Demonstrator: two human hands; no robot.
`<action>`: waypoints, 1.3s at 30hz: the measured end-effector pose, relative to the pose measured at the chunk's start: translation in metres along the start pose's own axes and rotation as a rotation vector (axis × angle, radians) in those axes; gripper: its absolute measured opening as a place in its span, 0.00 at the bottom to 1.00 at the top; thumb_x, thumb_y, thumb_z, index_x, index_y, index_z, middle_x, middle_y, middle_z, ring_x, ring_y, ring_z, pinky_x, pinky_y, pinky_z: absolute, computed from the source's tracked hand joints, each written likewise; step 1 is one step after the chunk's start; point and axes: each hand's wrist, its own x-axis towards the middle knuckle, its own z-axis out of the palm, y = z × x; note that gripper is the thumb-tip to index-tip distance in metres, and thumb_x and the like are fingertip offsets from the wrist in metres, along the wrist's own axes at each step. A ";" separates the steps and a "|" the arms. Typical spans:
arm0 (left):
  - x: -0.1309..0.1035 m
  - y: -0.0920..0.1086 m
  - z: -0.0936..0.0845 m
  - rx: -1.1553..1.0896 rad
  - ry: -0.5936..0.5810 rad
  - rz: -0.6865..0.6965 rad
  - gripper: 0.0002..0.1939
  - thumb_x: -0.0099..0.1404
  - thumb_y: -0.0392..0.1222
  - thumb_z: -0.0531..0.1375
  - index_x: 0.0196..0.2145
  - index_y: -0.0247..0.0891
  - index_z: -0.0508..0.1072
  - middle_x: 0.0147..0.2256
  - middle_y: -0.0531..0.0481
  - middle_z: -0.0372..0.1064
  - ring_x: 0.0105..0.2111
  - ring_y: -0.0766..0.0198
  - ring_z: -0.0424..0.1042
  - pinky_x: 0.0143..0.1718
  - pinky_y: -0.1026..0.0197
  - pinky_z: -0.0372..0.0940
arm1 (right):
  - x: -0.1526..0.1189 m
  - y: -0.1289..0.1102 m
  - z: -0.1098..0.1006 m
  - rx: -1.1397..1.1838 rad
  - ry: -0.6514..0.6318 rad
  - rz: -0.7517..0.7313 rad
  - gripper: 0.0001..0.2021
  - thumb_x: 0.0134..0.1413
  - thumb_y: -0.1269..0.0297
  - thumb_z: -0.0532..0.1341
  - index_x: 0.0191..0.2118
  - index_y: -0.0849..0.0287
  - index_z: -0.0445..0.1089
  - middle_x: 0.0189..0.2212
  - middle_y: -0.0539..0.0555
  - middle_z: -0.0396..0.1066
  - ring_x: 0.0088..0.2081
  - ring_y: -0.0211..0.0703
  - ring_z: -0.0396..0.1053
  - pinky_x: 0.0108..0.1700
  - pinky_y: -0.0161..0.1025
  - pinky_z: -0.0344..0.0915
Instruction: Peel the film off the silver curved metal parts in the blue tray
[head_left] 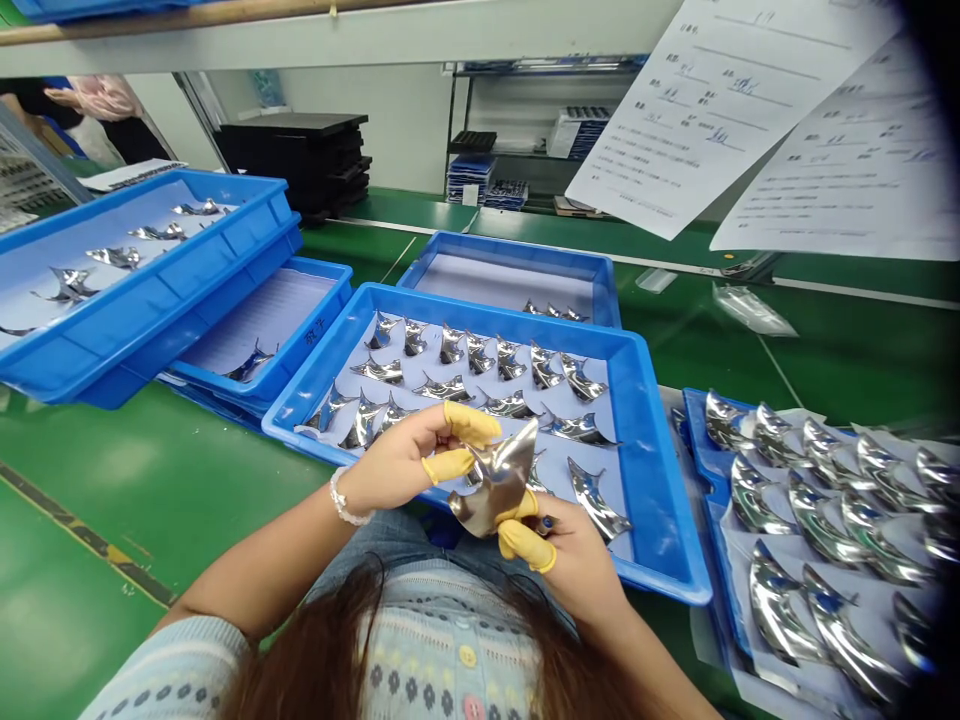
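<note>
Here, both hands (397,458) (574,550), fingers curled partly closed, hold a curved metal piece (501,482) by the central blue tray (667,490).

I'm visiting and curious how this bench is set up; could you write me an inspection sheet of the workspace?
Surface: green bench top.
Job's things: polished metal piece in hand; similar pieces in rows in the blue tray; more trays on both sides.
Clutter: clear plastic beyond the tray, toward the right.
Hands: right hand grips the piece; left hand has its fingertips at the piece's edge; yellow finger covers on both.
Cables: nothing seen.
Surroundings: papers hanging upper right; black stack behind.
</note>
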 end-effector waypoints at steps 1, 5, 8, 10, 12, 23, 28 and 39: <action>-0.002 0.000 -0.001 0.050 0.022 0.023 0.17 0.62 0.42 0.60 0.49 0.39 0.70 0.39 0.46 0.72 0.37 0.65 0.70 0.39 0.63 0.64 | 0.000 -0.002 -0.002 -0.052 0.021 -0.035 0.16 0.53 0.51 0.64 0.25 0.59 0.72 0.18 0.49 0.65 0.20 0.37 0.57 0.23 0.34 0.54; -0.008 0.002 -0.007 0.430 0.006 0.110 0.18 0.62 0.46 0.60 0.49 0.39 0.72 0.39 0.45 0.73 0.35 0.64 0.69 0.40 0.61 0.63 | -0.003 -0.008 -0.007 -0.242 0.050 -0.155 0.12 0.56 0.56 0.63 0.27 0.58 0.75 0.19 0.49 0.66 0.21 0.38 0.59 0.24 0.34 0.56; -0.008 0.004 -0.008 0.596 -0.071 0.208 0.14 0.61 0.48 0.60 0.38 0.36 0.76 0.33 0.46 0.73 0.34 0.63 0.68 0.39 0.61 0.63 | -0.003 -0.012 -0.008 -0.310 0.044 -0.225 0.11 0.57 0.58 0.62 0.28 0.58 0.75 0.21 0.50 0.69 0.24 0.41 0.64 0.26 0.35 0.59; -0.007 0.005 -0.007 0.609 -0.088 0.253 0.15 0.62 0.50 0.59 0.34 0.35 0.76 0.31 0.46 0.73 0.33 0.63 0.68 0.38 0.61 0.62 | -0.003 -0.014 -0.008 -0.319 0.038 -0.251 0.10 0.57 0.58 0.62 0.29 0.57 0.75 0.23 0.51 0.71 0.26 0.42 0.67 0.28 0.35 0.62; -0.006 0.006 -0.006 0.608 -0.084 0.271 0.16 0.63 0.51 0.57 0.32 0.35 0.76 0.29 0.47 0.73 0.32 0.65 0.68 0.38 0.62 0.62 | -0.002 -0.015 -0.008 -0.324 0.040 -0.264 0.10 0.57 0.59 0.62 0.30 0.57 0.75 0.24 0.51 0.72 0.26 0.42 0.67 0.28 0.35 0.62; -0.009 0.011 0.000 0.621 -0.082 0.244 0.14 0.61 0.49 0.60 0.29 0.35 0.75 0.27 0.49 0.72 0.30 0.67 0.67 0.36 0.64 0.61 | 0.000 -0.013 -0.006 -0.299 0.025 -0.210 0.12 0.57 0.58 0.61 0.27 0.58 0.73 0.20 0.49 0.67 0.23 0.40 0.63 0.25 0.34 0.58; -0.010 0.010 0.000 0.387 0.000 0.019 0.10 0.59 0.45 0.63 0.27 0.35 0.74 0.27 0.51 0.71 0.29 0.68 0.67 0.33 0.66 0.61 | -0.004 -0.012 -0.009 -0.185 0.010 -0.143 0.12 0.61 0.57 0.58 0.33 0.57 0.75 0.20 0.49 0.68 0.23 0.39 0.63 0.26 0.34 0.58; -0.004 -0.004 -0.001 -0.081 0.063 -0.236 0.17 0.55 0.52 0.64 0.25 0.33 0.70 0.21 0.52 0.66 0.23 0.69 0.64 0.28 0.64 0.60 | -0.009 -0.014 -0.008 0.019 -0.125 -0.071 0.12 0.60 0.57 0.60 0.34 0.57 0.76 0.20 0.51 0.70 0.22 0.38 0.64 0.25 0.34 0.59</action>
